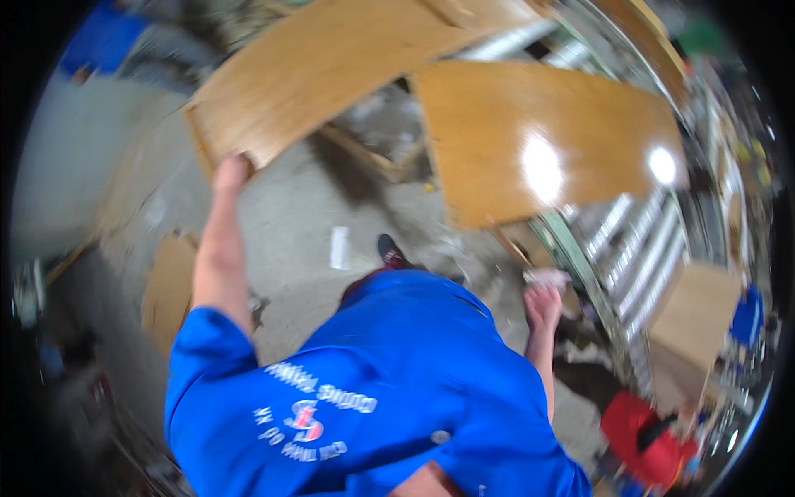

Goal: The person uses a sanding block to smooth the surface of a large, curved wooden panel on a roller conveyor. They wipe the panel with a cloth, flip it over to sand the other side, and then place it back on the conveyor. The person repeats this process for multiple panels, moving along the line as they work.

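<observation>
My left hand (233, 172) is closed on the near corner of a large light-brown wooden panel (323, 74), which tilts up and away to the far right above the floor. At my right side, my right hand (542, 310) is closed around a crumpled pale pinkish rag (546, 280), blurred by motion. Beyond that hand, a glossy orange-brown wooden panel (489, 132) lies on a roller conveyor (633, 248), with bright lamp reflections on its face.
A green conveyor rail (580, 265) runs close by my right hand. Pale boards (696, 315) stand at the right, near a person in red (642, 439). Another person in blue (103, 37) is at the far left. Cardboard (168, 286) and a white strip (339, 248) lie on the floor.
</observation>
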### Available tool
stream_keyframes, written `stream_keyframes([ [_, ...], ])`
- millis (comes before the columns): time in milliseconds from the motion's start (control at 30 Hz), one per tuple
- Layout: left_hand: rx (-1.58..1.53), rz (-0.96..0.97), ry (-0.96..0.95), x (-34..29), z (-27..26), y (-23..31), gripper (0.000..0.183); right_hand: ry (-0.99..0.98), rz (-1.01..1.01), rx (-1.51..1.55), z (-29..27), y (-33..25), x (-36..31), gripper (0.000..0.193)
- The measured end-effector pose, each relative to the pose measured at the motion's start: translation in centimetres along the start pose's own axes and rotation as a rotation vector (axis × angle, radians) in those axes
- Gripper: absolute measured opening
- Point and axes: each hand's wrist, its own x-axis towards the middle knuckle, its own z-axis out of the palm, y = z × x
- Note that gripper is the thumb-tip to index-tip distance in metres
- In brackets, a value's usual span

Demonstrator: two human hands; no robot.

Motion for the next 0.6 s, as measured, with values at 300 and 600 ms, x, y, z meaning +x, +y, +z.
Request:
stream_keyframes([
  [300, -0.652, 0.187, -0.006, -13.0, 3.0, 9.1, 0.020, 0.139, -0.089, 0.261, -3.4, -0.7, 3.9, 0.014],
  [600, -0.669, 0.063, -0.681, -32.8, 5.7, 19.9, 0.025, 0.262, -0.070, 0.490, -4.6, -2.0, 11.1, 0.014],
])
